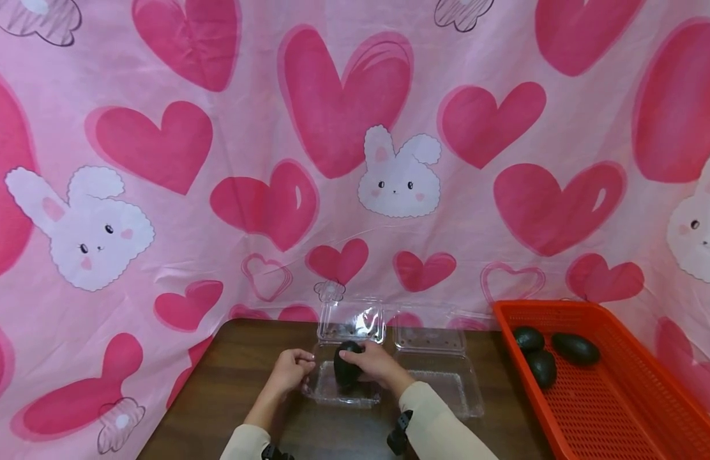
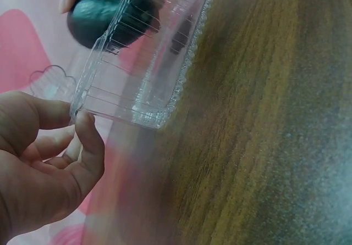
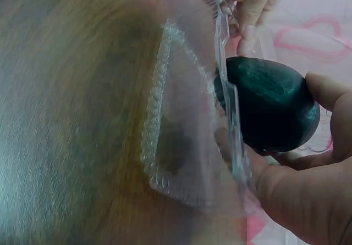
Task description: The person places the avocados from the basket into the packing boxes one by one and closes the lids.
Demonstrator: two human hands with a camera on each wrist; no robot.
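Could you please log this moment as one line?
left hand: pinches clear container rim | right hand: holds avocado at container opening | second container: open | orange basket: three avocados

Brown table (image 1: pixel 240 370), clear containers (image 1: pixel 449 383), orange basket (image 1: pixel 613 412)

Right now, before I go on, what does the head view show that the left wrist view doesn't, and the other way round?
Only the head view: the orange basket with three avocados inside, the second clear container, and the bunny faces on the cloth.

Only the left wrist view: fine ribs down the side of the first container, and a clear look at the left hand pinching its rim.

Both: that container, both hands, though the right hand is mostly cut off at the left wrist, the held avocado, the wooden table and the cloth.
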